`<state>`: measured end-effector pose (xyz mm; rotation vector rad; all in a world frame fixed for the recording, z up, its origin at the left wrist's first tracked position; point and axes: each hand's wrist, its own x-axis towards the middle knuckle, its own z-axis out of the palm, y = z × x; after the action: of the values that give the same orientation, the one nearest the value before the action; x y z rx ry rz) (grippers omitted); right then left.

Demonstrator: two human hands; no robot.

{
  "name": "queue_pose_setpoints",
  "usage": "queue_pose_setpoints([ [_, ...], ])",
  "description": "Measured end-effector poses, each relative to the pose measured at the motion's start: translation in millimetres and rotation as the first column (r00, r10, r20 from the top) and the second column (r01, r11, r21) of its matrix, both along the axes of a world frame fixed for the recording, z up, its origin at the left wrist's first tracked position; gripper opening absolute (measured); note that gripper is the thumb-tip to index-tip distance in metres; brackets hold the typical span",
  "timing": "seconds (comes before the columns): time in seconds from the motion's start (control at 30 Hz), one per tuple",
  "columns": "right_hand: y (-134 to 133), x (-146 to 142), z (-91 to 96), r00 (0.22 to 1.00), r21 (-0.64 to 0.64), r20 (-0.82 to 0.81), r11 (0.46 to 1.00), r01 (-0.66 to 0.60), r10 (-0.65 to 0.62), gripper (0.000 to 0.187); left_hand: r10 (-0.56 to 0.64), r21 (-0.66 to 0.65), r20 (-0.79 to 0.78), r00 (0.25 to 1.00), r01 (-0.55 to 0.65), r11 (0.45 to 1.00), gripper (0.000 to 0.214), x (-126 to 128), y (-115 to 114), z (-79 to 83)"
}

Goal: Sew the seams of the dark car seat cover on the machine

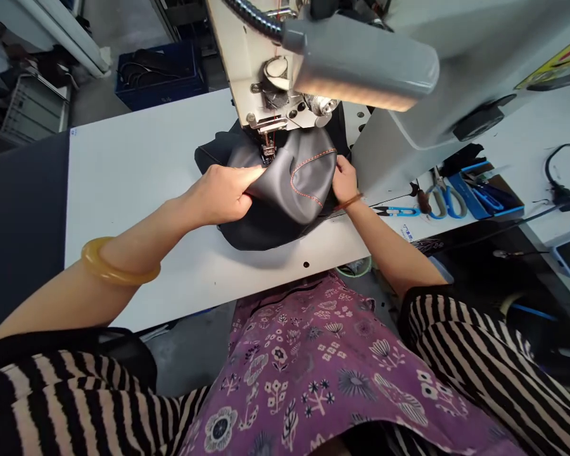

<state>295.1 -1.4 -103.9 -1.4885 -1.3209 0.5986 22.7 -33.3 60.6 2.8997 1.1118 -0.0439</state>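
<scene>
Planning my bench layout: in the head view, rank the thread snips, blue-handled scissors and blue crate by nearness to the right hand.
From the right hand:
1. Thread snips, on the table, right.
2. Blue-handled scissors, farther right.
3. Blue crate, on the floor, left.

Striped sleeves (484, 373) in black and a pale pinkish cream, with plain black edging at the cuffs. Over that there's a purple top (304, 373) covered in little white and navy flowers, though from up here it could just as well be an apron. Chunky amber bangle (120, 261) on the left arm (52, 297), thin brown band (349, 202) on the right arm (394, 250).
</scene>
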Motion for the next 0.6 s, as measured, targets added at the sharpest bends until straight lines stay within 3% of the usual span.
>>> queue_pose_setpoints([
  [0.07, -43.4, -9.8, 13.1, 0.943, -0.042, -0.327, 0.998, 0.057, -0.067, 0.012, 0.039, -0.004, -0.045, 0.998, -0.04, 0.999, 0.035, 2.0, 1.5, 0.6],
  [0.13, -92.4, -28.2, 20.0, 0.74, -0.215, -0.67, 0.97, -0.113, -0.062, 0.007, 0.059, -0.019, -0.076, 0.995, -0.06, 0.998, 0.032, 4.6, 3.1, 1.4],
  [0.17, -114.0, -39.3, 20.7, 0.602, -0.355, -0.787, 0.897, -0.264, -0.135, 0.005, 0.057, -0.026, -0.077, 0.995, -0.059, 0.998, 0.033, 5.9, 3.8, 1.8],
  [0.2, -131.6, -50.9, 19.6, 0.476, -0.469, -0.842, 0.781, -0.412, -0.254, 0.008, 0.048, -0.033, -0.071, 0.996, -0.05, 0.998, 0.035, 7.0, 4.6, 2.3],
  [0.23, -144.3, -62.8, 17.2, 0.357, -0.505, -0.86, 0.702, -0.502, -0.364, 0.013, 0.035, -0.039, -0.063, 0.997, -0.038, 0.999, 0.039, 7.8, 5.6, 2.8],
  [0.27, -151.9, -74.6, 13.9, 0.244, -0.504, -0.86, 0.666, -0.551, -0.448, 0.017, 0.021, -0.044, -0.06, 0.998, -0.024, 0.999, 0.042, 8.5, 6.6, 3.4],
  [0.33, -153.6, -97.9, 7.0, 0.071, -0.45, -0.858, 0.68, -0.579, -0.508, 0.024, -0.008, -0.054, -0.09, 0.996, 0.003, 0.999, 0.045, 9.6, 9.5, 4.8],
  [0.43, -138.4, -129.9, 1.5, -0.029, -0.317, -0.911, 0.741, -0.592, -0.412, 0.028, -0.002, -0.059, -0.196, 0.981, -0.01, 0.998, 0.041, 11.6, 15.5, 8.7],
  [0.53, -123.4, -150.5, 2.0, -0.028, -0.167, -0.972, 0.77, -0.616, -0.233, 0.022, 0.033, -0.065, -0.241, 0.97, -0.05, 0.997, 0.034, 15.4, 21.4, 16.1],
  [0.6, -116.6, -154.5, 3.5, -0.001, -0.058, -0.997, 0.754, -0.655, -0.077, 0.015, 0.033, -0.069, -0.236, 0.971, -0.051, 0.996, 0.03, 18.5, 24.3, 22.4],
])
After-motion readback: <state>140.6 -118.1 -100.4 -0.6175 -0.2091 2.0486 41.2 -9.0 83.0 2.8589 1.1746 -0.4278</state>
